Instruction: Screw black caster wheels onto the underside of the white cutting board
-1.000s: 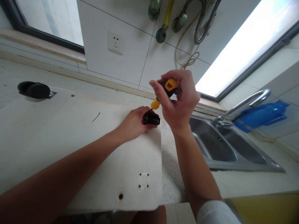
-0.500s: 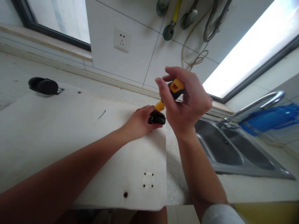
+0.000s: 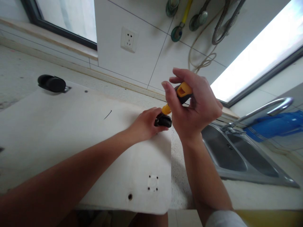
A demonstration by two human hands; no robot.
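A white board (image 3: 113,164) lies on the counter, with a black caster wheel (image 3: 163,121) at its far right corner. My left hand (image 3: 148,124) is wrapped round this caster and presses it to the board. My right hand (image 3: 197,104) grips the yellow and black handle of a screwdriver (image 3: 184,91), tilted with its yellow collar pointing down to the caster. The screwdriver's tip is hidden behind my left fingers and the caster. Another black caster (image 3: 52,84) sits at the board's far left corner. Four-hole marks (image 3: 153,183) show at the near right corner.
To the right is a steel double sink (image 3: 224,151) with a curved faucet (image 3: 258,113) and a blue object (image 3: 272,126) behind it. The tiled wall behind carries a socket (image 3: 129,39), pipe valves (image 3: 176,33) and a looped cable (image 3: 203,61).
The whole view has shifted slightly, so everything sits a little further right. Both hands keep their grips, and the screwdriver stays at the caster.
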